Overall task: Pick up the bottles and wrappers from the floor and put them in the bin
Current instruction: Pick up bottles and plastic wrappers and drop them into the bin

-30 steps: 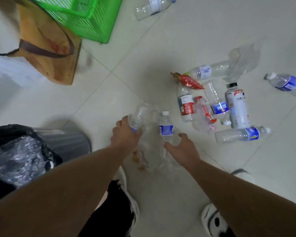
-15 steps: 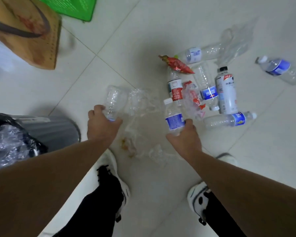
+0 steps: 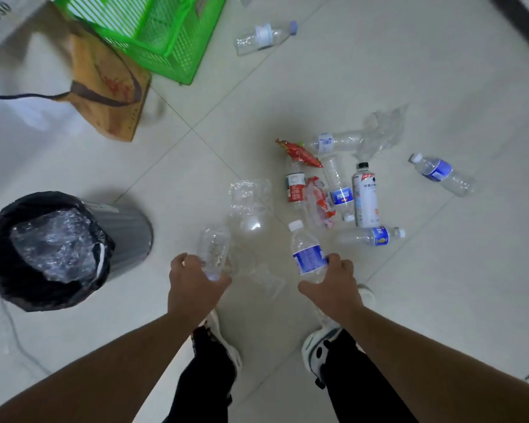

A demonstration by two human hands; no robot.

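Observation:
My left hand (image 3: 194, 286) grips a clear unlabelled bottle (image 3: 213, 250) by its lower end, held above the floor. My right hand (image 3: 333, 285) grips a blue-labelled bottle (image 3: 307, 253) with a white cap. The grey bin (image 3: 126, 230) with a black liner stands at the left and holds crumpled clear plastic. Clear wrappers (image 3: 251, 203) lie on the tiles between my hands. Further right lies a pile: a red wrapper (image 3: 300, 152), a red-labelled bottle (image 3: 295, 186), a white bottle (image 3: 365, 199) and several clear bottles.
A green plastic basket (image 3: 153, 29) and a brown paper bag (image 3: 110, 93) sit at the top left. One bottle (image 3: 263, 36) lies beside the basket and another (image 3: 442, 174) lies alone at the right. My two shoes (image 3: 318, 346) stand below my hands.
Both hands have lifted their bottles off the floor and drawn back toward me. The view has pulled up and back, bringing the bin and basket fully into sight.

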